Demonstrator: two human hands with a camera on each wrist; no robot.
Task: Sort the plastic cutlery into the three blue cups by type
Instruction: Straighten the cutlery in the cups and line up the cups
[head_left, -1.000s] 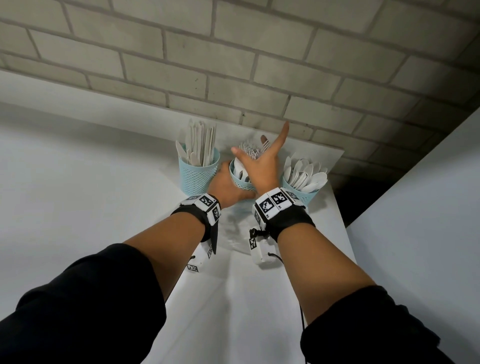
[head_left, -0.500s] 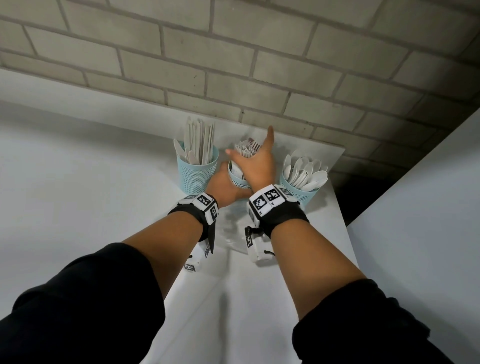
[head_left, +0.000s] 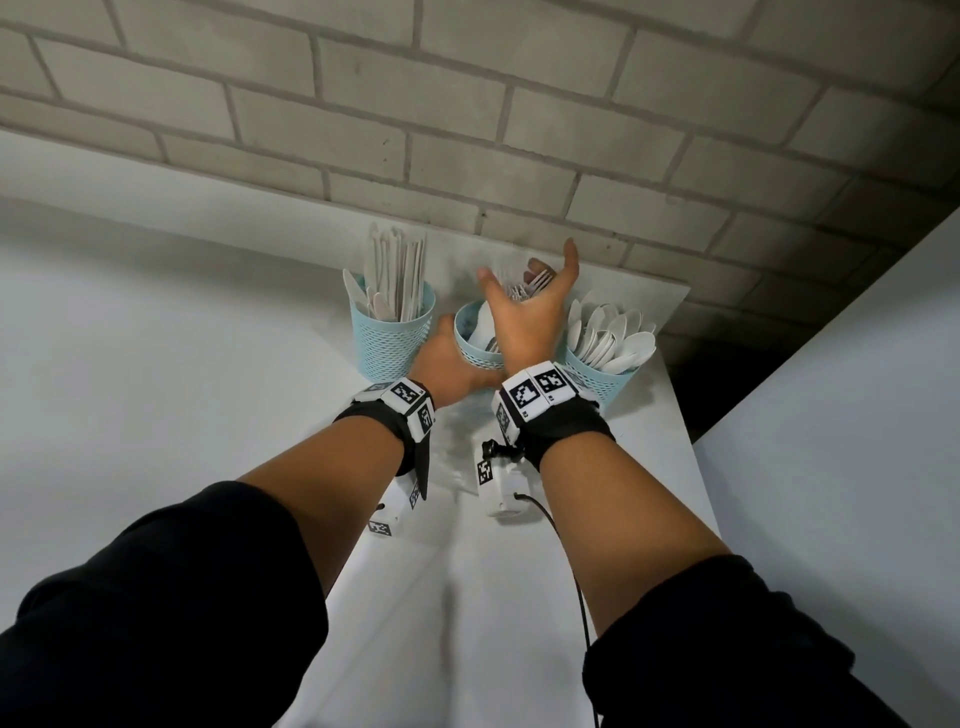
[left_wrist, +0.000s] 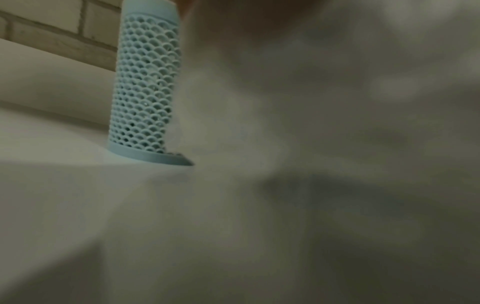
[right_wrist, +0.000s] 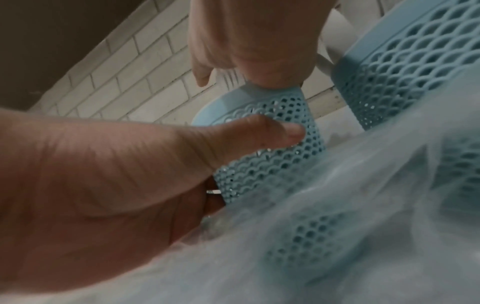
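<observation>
Head view hides what right wrist shows: left hand (right_wrist: 130, 174) gripping middle cup (right_wrist: 272, 144).

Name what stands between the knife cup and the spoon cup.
In the head view, the fork cup stands between the knife cup and the spoon cup, left hand gripping it.

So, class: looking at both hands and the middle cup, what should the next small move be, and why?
Probably lift the right hand clear of the forks. The left hand grips the middle cup, the right hand's fingers are spread over the forks with nothing visibly pinched, and the knives and spoons already stand in the outer cups. Whether loose cutlery remains is not visible.
</observation>
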